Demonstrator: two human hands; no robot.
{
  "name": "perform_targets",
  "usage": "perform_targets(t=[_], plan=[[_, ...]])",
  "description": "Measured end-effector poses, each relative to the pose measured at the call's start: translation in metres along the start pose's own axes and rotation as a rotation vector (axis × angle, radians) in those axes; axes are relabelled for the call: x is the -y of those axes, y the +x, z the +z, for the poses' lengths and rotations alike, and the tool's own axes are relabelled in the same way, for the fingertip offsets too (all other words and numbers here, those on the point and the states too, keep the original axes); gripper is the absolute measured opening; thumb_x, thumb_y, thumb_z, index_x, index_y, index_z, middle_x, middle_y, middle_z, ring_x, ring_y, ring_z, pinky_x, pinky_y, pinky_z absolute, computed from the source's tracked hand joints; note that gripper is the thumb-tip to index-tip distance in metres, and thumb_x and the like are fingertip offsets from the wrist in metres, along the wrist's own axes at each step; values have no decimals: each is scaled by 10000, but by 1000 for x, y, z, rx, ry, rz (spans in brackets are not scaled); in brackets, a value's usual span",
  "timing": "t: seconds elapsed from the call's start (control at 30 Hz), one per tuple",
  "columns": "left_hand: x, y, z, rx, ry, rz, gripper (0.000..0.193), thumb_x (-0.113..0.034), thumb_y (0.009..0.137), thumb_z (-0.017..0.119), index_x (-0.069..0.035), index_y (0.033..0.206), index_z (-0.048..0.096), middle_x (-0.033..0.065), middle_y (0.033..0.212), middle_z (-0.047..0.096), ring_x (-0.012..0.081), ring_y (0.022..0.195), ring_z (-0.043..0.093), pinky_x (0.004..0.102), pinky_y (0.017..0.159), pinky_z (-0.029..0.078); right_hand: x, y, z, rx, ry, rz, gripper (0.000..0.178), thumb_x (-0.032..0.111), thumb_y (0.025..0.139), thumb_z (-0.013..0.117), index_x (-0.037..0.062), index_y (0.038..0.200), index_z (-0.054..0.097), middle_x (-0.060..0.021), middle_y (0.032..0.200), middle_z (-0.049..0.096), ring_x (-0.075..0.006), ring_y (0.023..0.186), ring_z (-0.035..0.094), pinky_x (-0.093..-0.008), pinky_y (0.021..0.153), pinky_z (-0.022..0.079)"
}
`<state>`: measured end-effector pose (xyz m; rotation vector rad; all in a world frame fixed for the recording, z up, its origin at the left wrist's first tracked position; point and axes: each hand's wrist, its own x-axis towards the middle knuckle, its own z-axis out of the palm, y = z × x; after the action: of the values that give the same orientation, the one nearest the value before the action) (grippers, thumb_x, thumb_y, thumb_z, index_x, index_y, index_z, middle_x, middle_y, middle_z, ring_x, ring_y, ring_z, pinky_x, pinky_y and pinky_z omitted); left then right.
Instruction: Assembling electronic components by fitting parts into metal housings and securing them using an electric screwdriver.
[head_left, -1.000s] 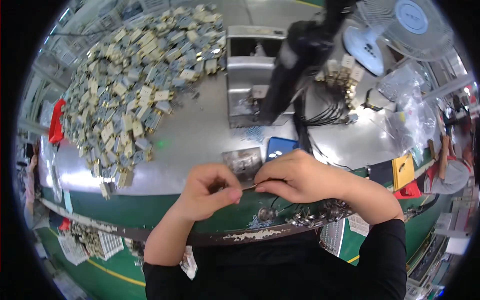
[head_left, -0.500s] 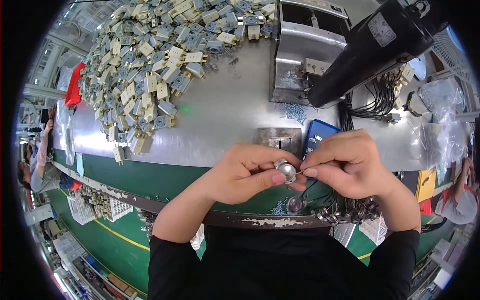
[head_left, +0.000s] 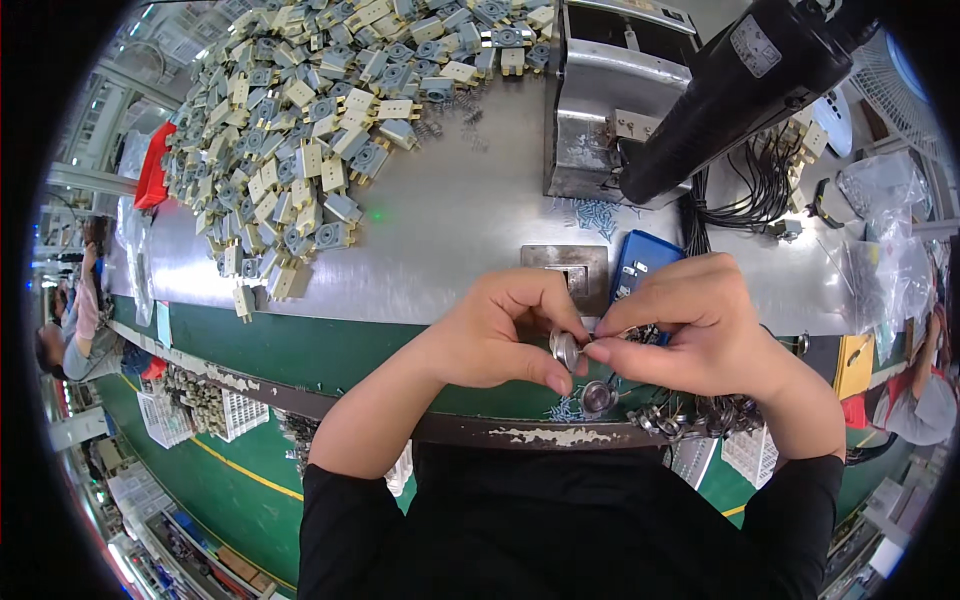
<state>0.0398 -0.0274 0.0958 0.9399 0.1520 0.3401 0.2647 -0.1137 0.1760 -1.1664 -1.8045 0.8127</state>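
A small round metal cup-shaped part [head_left: 566, 351] is held between the two hands above the green front strip of the bench. My left hand [head_left: 510, 335] has its thumb and fingers around the cup's left side. Thumb and forefinger of my right hand [head_left: 670, 325] pinch at the cup's right side, on something thin, mostly hidden by the fingertips. Just below the hands lies another round metal part [head_left: 598, 398], beside small blue screws [head_left: 565, 409]. Behind the hands, a square metal fixture [head_left: 590, 268] is set on the bench, next to a blue tray [head_left: 640, 262] with small metal pieces.
A large heap of grey and cream plastic blocks [head_left: 310, 150] covers the back left. A metal machine with a black cylinder [head_left: 720, 100] stands at the back right, near black cables [head_left: 750, 200]. More round metal parts [head_left: 700, 415] lie at the front edge. Other people sit at both sides.
The cup has turned from facing up to standing more on edge. My left fingers have shifted on it, and the right hand stays pinched beside it. The view has moved slightly.
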Motion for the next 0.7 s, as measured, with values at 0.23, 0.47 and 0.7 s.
perform_targets(t=[0.23,0.47,0.7], plan=[[12,4,-12,-43,402,353,452,-25,671,987,-14,969,646,138,955,721,221,797,758,314,669,604,3,2,-1,-17,-82,-44,112,70,771,880,31,796,778,-91,648,696,-204,511,643,-297,473,441],[6,5,3,-235,769,600,316,27,733,938,-4,894,667,144,886,744,209,818,754,312,706,589,1,-4,9,-139,-411,-210,139,28,761,860,33,863,766,-80,659,691,-232,525,655,-310,500,488],[-26,1,16,-272,925,534,174,87,816,786,-1,958,734,134,920,781,233,820,774,324,700,599,9,1,4,-103,-284,-134,166,19,838,807,-20,997,779,-127,751,722,-253,601,694,-317,555,529]])
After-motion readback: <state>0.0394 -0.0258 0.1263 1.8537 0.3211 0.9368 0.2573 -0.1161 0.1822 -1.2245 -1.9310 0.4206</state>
